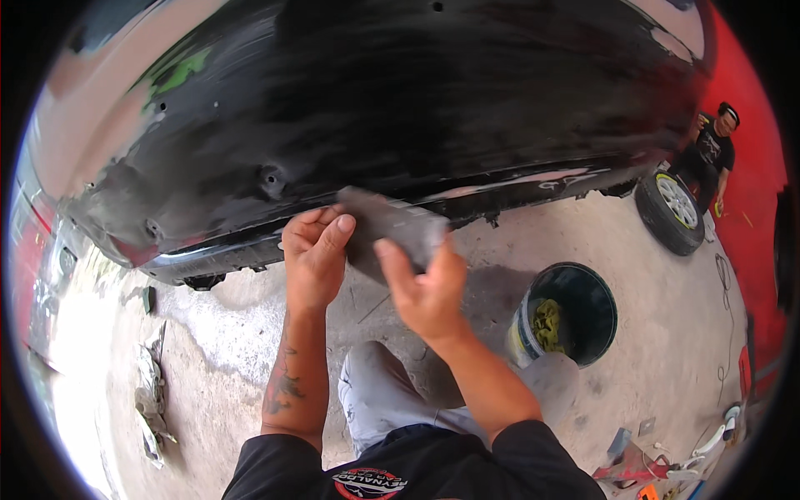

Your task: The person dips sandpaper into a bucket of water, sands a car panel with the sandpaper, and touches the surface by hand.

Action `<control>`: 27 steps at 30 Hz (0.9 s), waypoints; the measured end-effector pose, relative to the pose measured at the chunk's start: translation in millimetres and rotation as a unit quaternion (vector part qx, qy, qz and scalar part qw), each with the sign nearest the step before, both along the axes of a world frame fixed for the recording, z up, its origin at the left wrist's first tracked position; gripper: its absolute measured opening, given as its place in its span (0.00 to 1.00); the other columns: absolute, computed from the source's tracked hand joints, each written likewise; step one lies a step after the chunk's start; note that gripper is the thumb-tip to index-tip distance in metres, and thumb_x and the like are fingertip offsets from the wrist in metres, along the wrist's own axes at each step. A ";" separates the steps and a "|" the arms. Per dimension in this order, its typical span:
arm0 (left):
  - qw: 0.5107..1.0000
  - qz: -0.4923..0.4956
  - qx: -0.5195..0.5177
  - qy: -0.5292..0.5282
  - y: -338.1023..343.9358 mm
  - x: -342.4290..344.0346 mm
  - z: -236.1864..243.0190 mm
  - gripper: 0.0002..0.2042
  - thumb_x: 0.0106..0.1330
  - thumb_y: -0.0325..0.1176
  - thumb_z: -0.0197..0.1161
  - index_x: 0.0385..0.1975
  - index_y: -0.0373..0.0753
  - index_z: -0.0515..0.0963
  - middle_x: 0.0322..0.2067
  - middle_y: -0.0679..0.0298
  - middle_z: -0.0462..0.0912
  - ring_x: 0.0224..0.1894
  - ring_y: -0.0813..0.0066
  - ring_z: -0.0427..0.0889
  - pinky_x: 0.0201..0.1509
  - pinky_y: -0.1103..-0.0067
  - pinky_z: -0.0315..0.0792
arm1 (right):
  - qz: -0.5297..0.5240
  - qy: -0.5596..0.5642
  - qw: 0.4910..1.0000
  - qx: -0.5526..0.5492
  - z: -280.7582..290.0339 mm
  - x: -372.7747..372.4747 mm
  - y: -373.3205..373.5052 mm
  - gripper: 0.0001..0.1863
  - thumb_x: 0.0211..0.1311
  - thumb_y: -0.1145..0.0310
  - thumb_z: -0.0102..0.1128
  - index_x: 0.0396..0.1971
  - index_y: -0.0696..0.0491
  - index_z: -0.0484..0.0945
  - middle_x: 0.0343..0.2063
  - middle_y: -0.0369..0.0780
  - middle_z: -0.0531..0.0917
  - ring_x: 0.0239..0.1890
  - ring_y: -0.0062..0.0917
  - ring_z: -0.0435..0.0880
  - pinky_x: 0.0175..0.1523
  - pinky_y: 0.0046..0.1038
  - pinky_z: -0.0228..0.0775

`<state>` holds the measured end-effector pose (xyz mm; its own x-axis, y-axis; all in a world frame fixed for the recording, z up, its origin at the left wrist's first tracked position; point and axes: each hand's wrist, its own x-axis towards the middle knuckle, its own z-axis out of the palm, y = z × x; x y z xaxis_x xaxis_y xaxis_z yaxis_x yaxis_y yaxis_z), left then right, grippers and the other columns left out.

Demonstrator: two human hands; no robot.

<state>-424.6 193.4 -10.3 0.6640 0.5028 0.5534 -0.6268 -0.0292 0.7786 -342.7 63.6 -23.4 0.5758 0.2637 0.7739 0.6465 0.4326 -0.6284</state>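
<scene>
I see left hand (315, 250), right hand (429, 287) pinching grey sheet (379, 223) between them; long axis slants down rightward, car panel (358, 100) beyond.

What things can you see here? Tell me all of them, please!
Grey sheet: one, grey, between the hands
Car panel: one, mostly black with pale and green patches, across the top
Bucket: one, dark inside, on the floor
Cloth-like bundle: one, yellow-green, inside the bucket
Wheel: one, black tyre and silver rim, at right
Co-worker: one, black shirt, behind the wheel
Crumpled scraps: count unclear, whitish-grey, floor at left
Jumbled items: several, red, white and orange, bottom right
Trousers: one pair, grey, bottom middle
Left hand: one, bare, at the sheet's left edge
Right hand: one, bare, gripping the sheet's right side
</scene>
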 end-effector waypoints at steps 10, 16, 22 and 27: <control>0.995 0.001 -0.016 -0.102 9.7 -28.2 -0.4 0.11 0.67 0.32 0.58 0.42 0.32 0.77 0.42 0.52 0.82 0.49 0.57 0.80 0.59 0.69 0.69 | 0.040 0.082 0.993 0.081 16.8 -14.9 13.9 0.10 0.60 0.74 0.61 0.40 0.61 0.73 0.30 0.46 0.84 0.30 0.31 0.86 0.36 0.26 0.76; 0.990 0.021 -0.067 -0.121 33.9 -49.1 -12.7 0.10 0.70 0.32 0.53 0.39 0.32 0.77 0.42 0.51 0.83 0.48 0.60 0.81 0.59 0.65 0.68 | -0.010 -0.035 0.999 0.015 14.0 -35.3 28.7 0.12 0.58 0.71 0.64 0.37 0.60 0.73 0.26 0.48 0.82 0.26 0.36 0.84 0.33 0.30 0.74; 0.984 0.076 -0.079 -0.140 34.9 -59.0 -1.6 0.12 0.70 0.34 0.55 0.34 0.28 0.78 0.37 0.48 0.83 0.44 0.59 0.83 0.57 0.65 0.71 | -0.010 -0.057 0.998 -0.023 14.8 -47.3 39.9 0.12 0.57 0.71 0.65 0.36 0.60 0.72 0.24 0.46 0.82 0.26 0.34 0.85 0.32 0.29 0.74; 0.985 0.150 -0.047 -0.067 36.1 -63.8 1.1 0.14 0.69 0.36 0.57 0.31 0.29 0.79 0.34 0.51 0.85 0.42 0.66 0.83 0.54 0.74 0.71 | -0.019 -0.047 0.996 0.078 28.2 -45.5 42.3 0.13 0.60 0.73 0.62 0.43 0.61 0.72 0.33 0.45 0.82 0.33 0.30 0.83 0.39 0.29 0.74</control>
<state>-488.5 229.5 -9.2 0.4018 0.7184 0.5679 -0.6978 -0.1614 0.6979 -388.1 105.9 4.9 0.5054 0.1147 0.8552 0.7174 0.4948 -0.4904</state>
